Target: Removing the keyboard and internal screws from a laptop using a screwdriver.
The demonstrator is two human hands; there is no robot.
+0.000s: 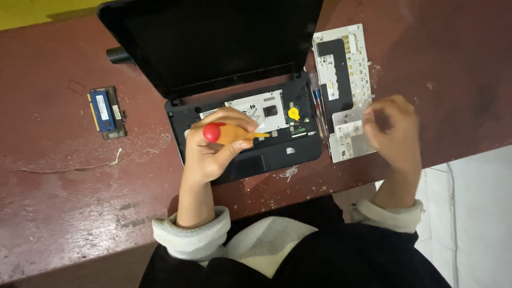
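Left hand [213, 146] grips an orange screwdriver [232, 133] over the laptop [277, 152]; right hand [394, 128], loosely curled, empty, beside white-labelled keyboard plate [344, 90].

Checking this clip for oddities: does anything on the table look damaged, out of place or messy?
Yes. The small black laptop lies with its keyboard off and its insides bare; a pale metal plate sits loose to its right. A blue memory module lies apart at the left, and crumbs of debris dot the worn red table.
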